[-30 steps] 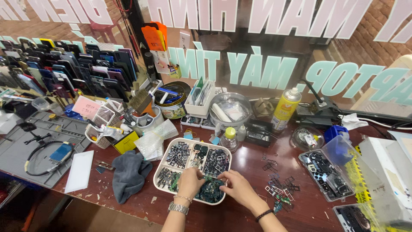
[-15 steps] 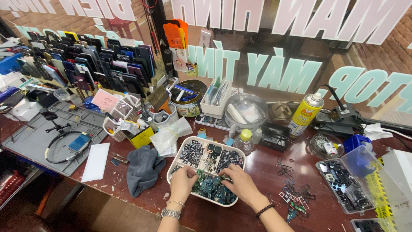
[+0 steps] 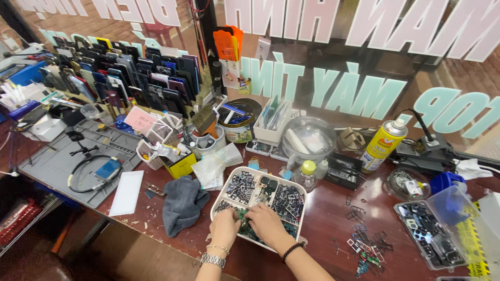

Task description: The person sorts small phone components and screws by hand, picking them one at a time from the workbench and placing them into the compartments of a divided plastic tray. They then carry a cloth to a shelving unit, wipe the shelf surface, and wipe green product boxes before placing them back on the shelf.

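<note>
Desk (image 3: 323, 229): dark red-brown wood, crowded, running along a lettered glass front.
Grey mat (image 3: 62, 161): left end of the desk, carrying a coiled cable and a blue-cased device.
Phone rack (image 3: 130, 78): back left corner, rows of upright handsets.
White tray (image 3: 229, 179): near front edge, middle of the desk; divided into compartments of small metal and green electronic parts.
Grey cloth (image 3: 182, 203): crumpled just left of the tray.
Clear box (image 3: 429, 239): right end, filled with dark parts.
Spray can (image 3: 383, 145): yellow, upright, back right.
Left hand (image 3: 225, 228): fingers curled down into the tray's front compartments, touching green parts; grip hidden, cannot tell.
Right hand (image 3: 268, 225): beside it, fingers bent narrow among the same parts.
</note>
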